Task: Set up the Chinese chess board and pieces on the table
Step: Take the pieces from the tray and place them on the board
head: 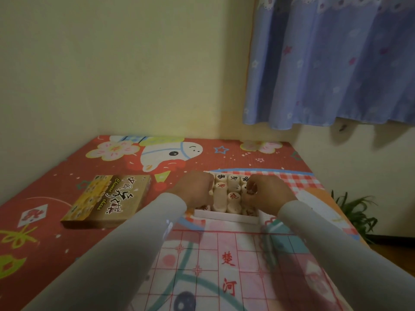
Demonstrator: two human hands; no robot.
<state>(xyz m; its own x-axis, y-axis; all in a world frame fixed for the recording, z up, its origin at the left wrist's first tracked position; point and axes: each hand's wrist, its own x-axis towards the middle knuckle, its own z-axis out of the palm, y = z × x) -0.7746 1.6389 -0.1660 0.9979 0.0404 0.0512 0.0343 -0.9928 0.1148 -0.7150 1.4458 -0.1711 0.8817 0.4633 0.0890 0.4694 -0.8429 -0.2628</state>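
Note:
A white tray point(226, 217) full of several round cream chess pieces point(234, 195) with red and black characters sits at the middle of the table. My left hand point(194, 189) is curled over the tray's left side, fingers down among the pieces. My right hand point(267, 190) pinches a piece point(251, 191) at the tray's right side. A thin see-through chess board sheet point(229, 272) with red grid lines and red characters lies flat just in front of the tray, between my sleeves.
The yellow-brown chess box lid point(107, 200) lies left of the tray. The table wears a red cartoon cloth point(56, 171) and stands in a wall corner. A blue curtain point(332, 63) hangs at upper right; a green plant point(352, 209) stands beyond the right edge.

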